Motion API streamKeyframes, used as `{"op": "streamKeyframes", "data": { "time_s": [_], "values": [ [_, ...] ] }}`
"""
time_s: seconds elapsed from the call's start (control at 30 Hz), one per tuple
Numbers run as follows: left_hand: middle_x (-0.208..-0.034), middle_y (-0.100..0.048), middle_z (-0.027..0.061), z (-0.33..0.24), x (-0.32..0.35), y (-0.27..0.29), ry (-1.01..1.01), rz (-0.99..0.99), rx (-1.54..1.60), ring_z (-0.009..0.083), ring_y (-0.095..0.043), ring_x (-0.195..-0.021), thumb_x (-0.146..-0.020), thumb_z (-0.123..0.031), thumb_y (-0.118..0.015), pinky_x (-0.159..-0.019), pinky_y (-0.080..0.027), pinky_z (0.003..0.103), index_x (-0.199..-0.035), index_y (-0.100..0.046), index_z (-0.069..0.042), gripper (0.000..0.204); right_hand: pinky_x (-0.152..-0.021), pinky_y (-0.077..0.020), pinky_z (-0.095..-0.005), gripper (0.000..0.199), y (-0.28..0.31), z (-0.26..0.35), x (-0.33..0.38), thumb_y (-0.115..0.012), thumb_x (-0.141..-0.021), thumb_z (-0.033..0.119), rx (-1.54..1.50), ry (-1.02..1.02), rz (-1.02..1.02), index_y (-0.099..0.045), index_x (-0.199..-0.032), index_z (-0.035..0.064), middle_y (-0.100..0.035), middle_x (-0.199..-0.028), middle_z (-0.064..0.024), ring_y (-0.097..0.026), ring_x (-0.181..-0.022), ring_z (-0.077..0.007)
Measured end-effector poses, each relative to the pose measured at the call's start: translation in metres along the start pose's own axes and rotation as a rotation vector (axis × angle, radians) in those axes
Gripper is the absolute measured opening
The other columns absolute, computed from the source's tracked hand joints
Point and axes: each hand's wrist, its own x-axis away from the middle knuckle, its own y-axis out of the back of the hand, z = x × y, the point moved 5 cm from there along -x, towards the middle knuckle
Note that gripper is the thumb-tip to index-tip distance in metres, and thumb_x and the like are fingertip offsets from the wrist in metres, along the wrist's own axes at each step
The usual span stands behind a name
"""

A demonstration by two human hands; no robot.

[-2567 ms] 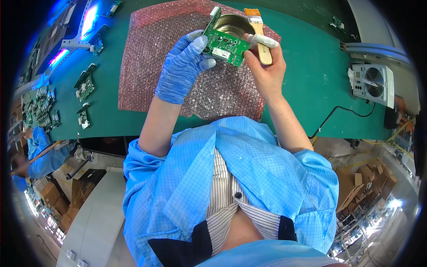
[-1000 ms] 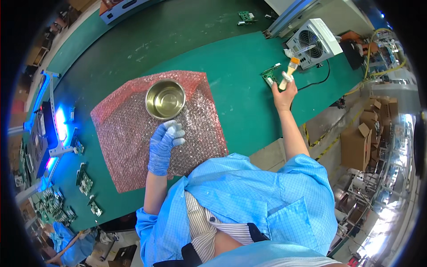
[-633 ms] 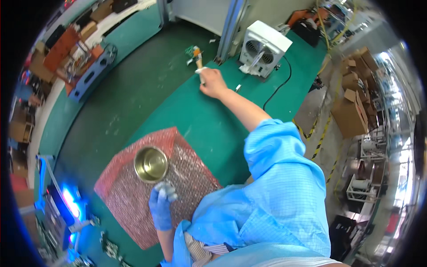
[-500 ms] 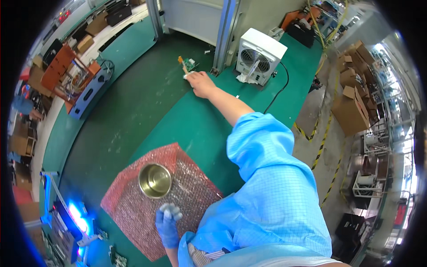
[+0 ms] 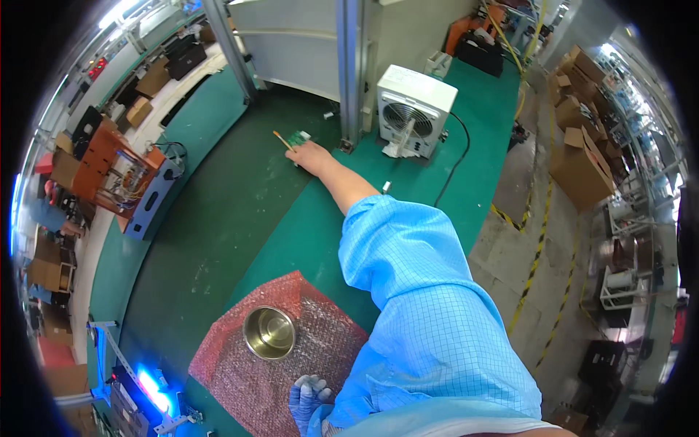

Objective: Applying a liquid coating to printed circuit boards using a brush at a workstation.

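Note:
My right hand (image 5: 312,157) is stretched far out across the green table (image 5: 218,218). It grips a thin brush (image 5: 281,138) and a small green circuit board (image 5: 299,136), both low against the table top beside a metal post (image 5: 349,73). My left hand (image 5: 309,397), in a blue glove, rests on the pink bubble wrap (image 5: 240,379) near my body, its fingers loose and holding nothing. A round metal bowl (image 5: 269,332) stands upright on the wrap, just beyond that hand.
A white fan unit (image 5: 412,109) stands right of the post, with a black cable (image 5: 453,164) trailing toward the table edge. An orange and blue fixture (image 5: 124,178) sits at the far left. Cardboard boxes (image 5: 582,153) line the floor on the right.
My right hand has carried the board and brush from above the bubble wrap far across the table and lowered them. My left hand let go of the board and stayed by the wrap.

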Motion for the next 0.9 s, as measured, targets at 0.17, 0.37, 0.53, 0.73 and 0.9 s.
{"op": "streamKeyframes", "data": {
  "time_s": [0.17, 0.37, 0.53, 0.73, 0.9],
  "values": [
    [-0.104, -0.06, 0.0099, -0.01, -0.002, -0.003, -0.064, 0.167, 0.095, 0.0216, -0.06, -0.094, -0.092, -0.015, -0.051, -0.073, -0.054, 0.035, -0.114, -0.053, -0.01, 0.023, -0.076, -0.0512, -0.0404, 0.02, 0.008, 0.007, -0.012, -0.048, -0.082, 0.008, -0.033, -0.004, -0.004, -0.05, -0.101, 0.0138, -0.057, -0.101, -0.0085, -0.06, -0.09, -0.0309],
    [-0.102, -0.06, 0.0086, -0.047, 0.0, 0.007, -0.252, -0.131, -0.317, 0.0178, -0.061, -0.085, -0.091, -0.015, -0.054, -0.066, -0.056, 0.029, -0.113, -0.053, -0.006, 0.023, -0.078, -0.0492, -0.043, 0.023, 0.025, 0.053, -0.007, -0.048, -0.082, 0.006, -0.287, 0.027, -0.106, -0.052, -0.104, 0.0125, -0.058, -0.108, -0.0112, -0.06, -0.092, -0.0318],
    [-0.102, -0.059, 0.0087, -0.102, -0.019, -0.022, -0.567, -0.112, -0.649, 0.0142, -0.057, -0.084, -0.086, -0.01, -0.06, -0.074, -0.049, 0.026, -0.111, -0.055, -0.004, 0.026, -0.083, -0.0478, -0.0403, 0.03, 0.053, 0.14, 0.004, -0.056, -0.075, 0.0, -0.667, 0.078, -0.251, -0.056, -0.104, 0.0083, -0.06, -0.107, -0.0132, -0.059, -0.097, -0.0342],
    [-0.122, -0.048, 0.0116, -0.156, -0.041, -0.056, -1.015, -0.362, -0.838, 0.0193, -0.05, -0.105, -0.082, -0.01, -0.064, -0.089, -0.042, 0.031, -0.129, -0.042, -0.004, 0.052, -0.065, -0.049, -0.0396, 0.027, 0.118, 0.268, 0.038, -0.064, -0.069, 0.006, -1.212, 0.022, -0.406, -0.055, -0.094, 0.0052, -0.061, -0.078, -0.0181, -0.062, -0.075, -0.0353],
    [-0.125, -0.046, 0.0113, -0.158, -0.039, -0.053, -1.193, -0.628, -0.915, 0.0203, -0.051, -0.107, -0.084, -0.008, -0.06, -0.091, -0.043, 0.031, -0.132, -0.037, -0.005, 0.053, -0.063, -0.0482, -0.0361, 0.03, 0.166, 0.347, 0.088, -0.062, -0.067, 0.001, -1.507, 0.051, -0.35, -0.053, -0.095, 0.005, -0.06, -0.076, -0.015, -0.063, -0.072, -0.0302]
  ]
}}
